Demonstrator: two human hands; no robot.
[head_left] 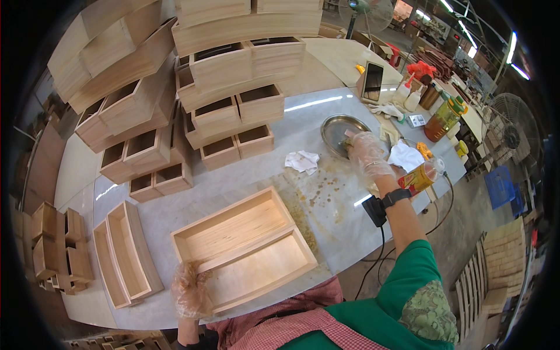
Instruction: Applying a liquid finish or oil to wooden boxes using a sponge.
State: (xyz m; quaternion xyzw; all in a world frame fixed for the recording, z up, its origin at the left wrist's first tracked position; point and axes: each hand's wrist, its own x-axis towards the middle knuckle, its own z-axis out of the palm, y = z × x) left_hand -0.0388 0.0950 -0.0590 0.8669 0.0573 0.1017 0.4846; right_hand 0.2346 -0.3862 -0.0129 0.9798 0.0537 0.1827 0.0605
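Note:
Both of my hands wear thin clear plastic gloves. My left hand (191,290) is closed on the near left corner of a bare wooden tray (248,245), its fingers reaching over the wall. A divider splits the tray lengthwise into a wider and a narrower compartment. My right hand (368,153) reaches far right to a shallow round metal dish (333,129). Its fingertips are pinched together over the dish's near right edge, around a small pale thing I cannot make out. Brown drops and smears spot the tabletop (312,192) between tray and dish.
Tall stacks of wooden boxes (224,114) rise at the back left. Another divided tray (125,256) lies left. A crumpled white cloth (302,162) sits mid-table. On the right are a phone (372,81), bottles (446,118), a yellow-red can (417,179) and a black cable (382,245).

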